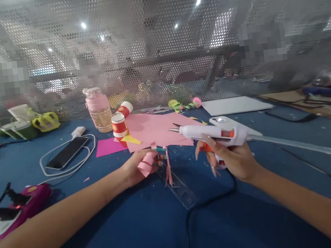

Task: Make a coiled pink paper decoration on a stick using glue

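Observation:
My left hand (133, 169) is closed around a curled strip of pink paper (147, 165), just above the blue table. Beside its fingertips hangs a fringed pink strip (167, 168) with a bit of teal at the top; whether the two are joined I cannot tell. My right hand (233, 158) grips a white hot glue gun (199, 132) with an orange trigger. Its nozzle points left, toward the left hand but apart from it. From the gun's back a long clear glue stick (304, 147) reaches right. A clear ruler (182, 192) lies below, partly under the fringed strip.
Pink paper sheets (154, 127) and a magenta sheet (109, 147) lie ahead. Red-and-white paper cups (119, 125) stand by a pink bottle (99, 110). At left are a phone (67, 153) with cable and a magenta power strip (19, 208). The gun's black cord (205, 204) crosses the front.

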`<state>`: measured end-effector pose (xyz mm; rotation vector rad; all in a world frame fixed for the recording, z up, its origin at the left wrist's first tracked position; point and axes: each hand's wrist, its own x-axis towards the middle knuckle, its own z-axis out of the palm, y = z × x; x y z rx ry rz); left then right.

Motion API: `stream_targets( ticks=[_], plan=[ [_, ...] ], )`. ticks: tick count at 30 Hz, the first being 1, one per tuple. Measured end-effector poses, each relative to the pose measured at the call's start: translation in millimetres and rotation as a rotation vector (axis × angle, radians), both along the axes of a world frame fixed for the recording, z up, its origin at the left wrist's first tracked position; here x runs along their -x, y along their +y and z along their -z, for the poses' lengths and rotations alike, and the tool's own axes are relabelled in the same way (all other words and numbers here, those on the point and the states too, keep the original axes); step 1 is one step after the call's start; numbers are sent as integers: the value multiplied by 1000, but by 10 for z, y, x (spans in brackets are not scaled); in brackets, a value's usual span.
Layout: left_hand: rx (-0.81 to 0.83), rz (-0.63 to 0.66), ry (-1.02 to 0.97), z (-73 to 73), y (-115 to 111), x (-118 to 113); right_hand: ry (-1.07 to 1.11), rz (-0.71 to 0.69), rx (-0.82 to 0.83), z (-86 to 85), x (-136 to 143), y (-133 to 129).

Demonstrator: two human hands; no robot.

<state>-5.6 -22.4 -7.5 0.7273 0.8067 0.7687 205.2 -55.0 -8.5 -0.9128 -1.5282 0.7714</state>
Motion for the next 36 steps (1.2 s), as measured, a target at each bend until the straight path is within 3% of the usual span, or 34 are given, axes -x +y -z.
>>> stream_targets(
  ticks=[6, 15, 36],
  plan=[
    [-134, 140, 108, 31, 9, -38, -152, -48, -61, 84, -72, 0],
    [-88, 122, 149, -8, 1, -47, -349, -98, -271, -13, -6, -66],
    [-172, 169, 164, 34, -7, -52, -451, -33, -211, 45, 23, -57]
  ],
)
